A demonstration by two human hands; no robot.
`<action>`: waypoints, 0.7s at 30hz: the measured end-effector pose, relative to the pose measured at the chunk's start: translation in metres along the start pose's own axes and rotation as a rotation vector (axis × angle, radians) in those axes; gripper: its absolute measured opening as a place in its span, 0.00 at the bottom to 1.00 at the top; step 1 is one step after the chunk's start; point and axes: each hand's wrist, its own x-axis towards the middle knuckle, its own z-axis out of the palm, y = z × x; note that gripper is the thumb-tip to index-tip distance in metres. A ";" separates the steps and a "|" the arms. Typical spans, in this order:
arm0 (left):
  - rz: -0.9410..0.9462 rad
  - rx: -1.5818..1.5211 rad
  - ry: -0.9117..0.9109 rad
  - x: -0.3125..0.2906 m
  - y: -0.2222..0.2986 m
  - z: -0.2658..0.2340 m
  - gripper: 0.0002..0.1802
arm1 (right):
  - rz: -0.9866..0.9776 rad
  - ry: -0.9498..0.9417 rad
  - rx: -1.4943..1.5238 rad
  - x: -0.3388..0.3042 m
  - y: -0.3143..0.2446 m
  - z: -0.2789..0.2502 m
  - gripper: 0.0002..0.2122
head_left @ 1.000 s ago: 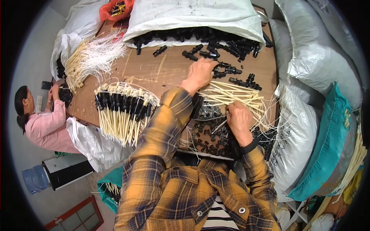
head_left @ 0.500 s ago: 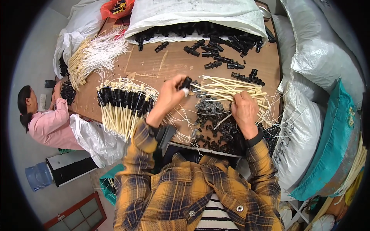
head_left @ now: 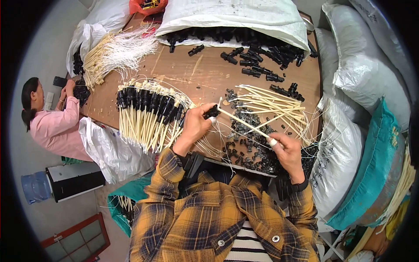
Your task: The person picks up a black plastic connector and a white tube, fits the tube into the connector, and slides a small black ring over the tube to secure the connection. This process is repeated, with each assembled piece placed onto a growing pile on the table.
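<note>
My left hand (head_left: 197,125) is closed on a black plastic connector (head_left: 212,112) above the table. A cream-coloured tube (head_left: 244,123) slants between my hands, its upper end at the connector; whether it sits inside cannot be told. My right hand (head_left: 286,150) pinches the tube's lower end, where a pale cap or knot shows. Just beyond my right hand lies a loose bunch of cream tubes (head_left: 270,102) with white strings. Small black and grey plastic pieces (head_left: 248,144) are heaped beneath. Left of my left hand, several tubes with black connectors (head_left: 150,105) lie fanned out in a row.
An open white sack (head_left: 231,17) spills black connectors (head_left: 251,56) at the table's far side. White-stringed tubes (head_left: 109,56) lie far left. Full sacks (head_left: 345,144) crowd the right edge. A person in a pink top (head_left: 61,129) sits at the left end near black pieces.
My right hand has left the tube bunch and drawn back toward me, now holding one tube's end. My left hand keeps the connector, slightly lower. The whole view has shifted a little.
</note>
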 end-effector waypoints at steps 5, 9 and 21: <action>1.046 0.753 0.165 0.006 0.010 0.000 0.09 | -0.410 -0.060 -0.588 0.010 -0.009 0.004 0.05; 0.943 0.683 -0.065 -0.021 0.043 0.034 0.15 | -0.095 0.099 0.126 0.032 -0.025 0.042 0.07; -0.228 -0.345 -0.065 -0.014 0.032 0.019 0.06 | -0.280 -0.052 0.303 0.037 0.010 0.026 0.10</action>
